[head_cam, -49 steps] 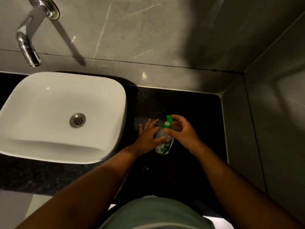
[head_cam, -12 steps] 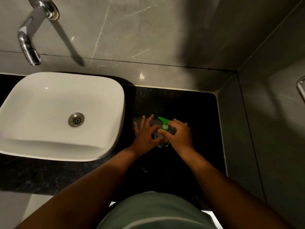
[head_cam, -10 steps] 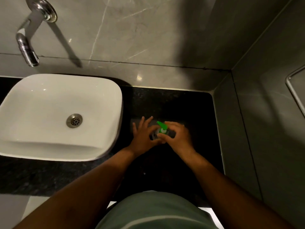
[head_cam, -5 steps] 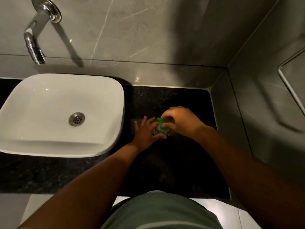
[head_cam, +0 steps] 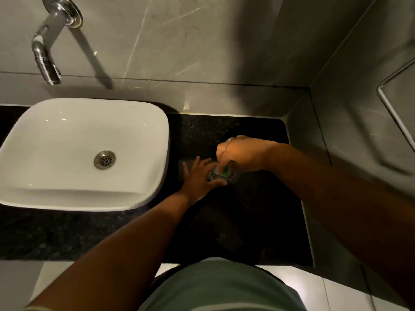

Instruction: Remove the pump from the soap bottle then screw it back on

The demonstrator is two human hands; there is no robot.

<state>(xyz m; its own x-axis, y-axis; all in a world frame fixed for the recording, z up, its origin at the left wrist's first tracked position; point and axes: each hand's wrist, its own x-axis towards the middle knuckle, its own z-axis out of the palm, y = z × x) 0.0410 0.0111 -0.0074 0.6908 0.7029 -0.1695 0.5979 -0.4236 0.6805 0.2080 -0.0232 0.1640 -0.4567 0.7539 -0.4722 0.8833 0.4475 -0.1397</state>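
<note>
A small clear soap bottle [head_cam: 217, 175] with a green and white label stands on the black counter [head_cam: 247, 221], right of the sink. My left hand [head_cam: 198, 179] wraps its left side, fingers spread, thumb across the front. My right hand [head_cam: 241, 153] is closed over the top of the bottle, wrist raised and turned. Only a sliver of the green pump [head_cam: 226, 169] shows under that hand. Whether the pump is seated on the neck is hidden.
A white basin [head_cam: 155, 153] sits to the left on the counter, with a chrome wall tap [head_cam: 46, 57] above it. Grey tiled walls close the back and right side. A metal rail [head_cam: 395, 108] is on the right wall. My torso is at the counter's front edge.
My right hand has rolled over the pump from the side to on top, wrist lifted, covering most of the green. The left hand keeps hold of the bottle.
</note>
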